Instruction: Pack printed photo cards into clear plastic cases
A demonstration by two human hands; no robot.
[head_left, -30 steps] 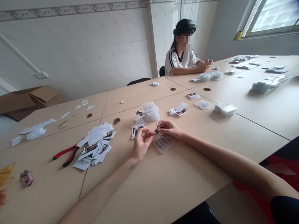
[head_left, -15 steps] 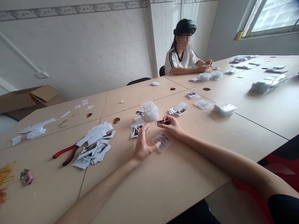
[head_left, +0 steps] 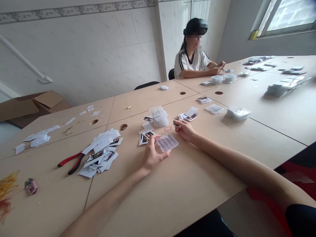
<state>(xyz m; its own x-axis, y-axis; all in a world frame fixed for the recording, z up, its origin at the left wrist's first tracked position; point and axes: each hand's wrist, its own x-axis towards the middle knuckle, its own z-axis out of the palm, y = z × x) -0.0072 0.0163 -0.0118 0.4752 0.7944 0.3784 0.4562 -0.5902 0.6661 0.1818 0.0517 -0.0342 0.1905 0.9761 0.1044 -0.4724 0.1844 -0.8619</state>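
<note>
My left hand (head_left: pixel 154 154) grips a clear plastic case (head_left: pixel 168 143) by its left side, thumb at the near edge and fingers at the far one. Small dark slender pieces lie in rows inside the case; their kind is too small to tell. My right hand (head_left: pixel 184 129), just right of the case, pinches a small dark printed card (head_left: pixel 176 122). On the table between the hands and the stacked cases lies a small red-outlined label (head_left: pixel 168 128). Behind the held case stands a stack of clear cases (head_left: pixel 159 117), with printed cards (head_left: pixel 146 137) to its left.
Red-handled pliers (head_left: pixel 71 161) lie beside a heap of paper cards (head_left: pixel 105 151) on the left. More cards (head_left: pixel 189 114), a single case (head_left: pixel 214 109) and stacked cases (head_left: pixel 238 113) are to the right. A co-worker (head_left: pixel 195 61) sits across the table.
My left hand has closed on the clear case, which has shifted left and up slightly. My right hand has moved a little right with the card, and the red-outlined label now shows on the table.
</note>
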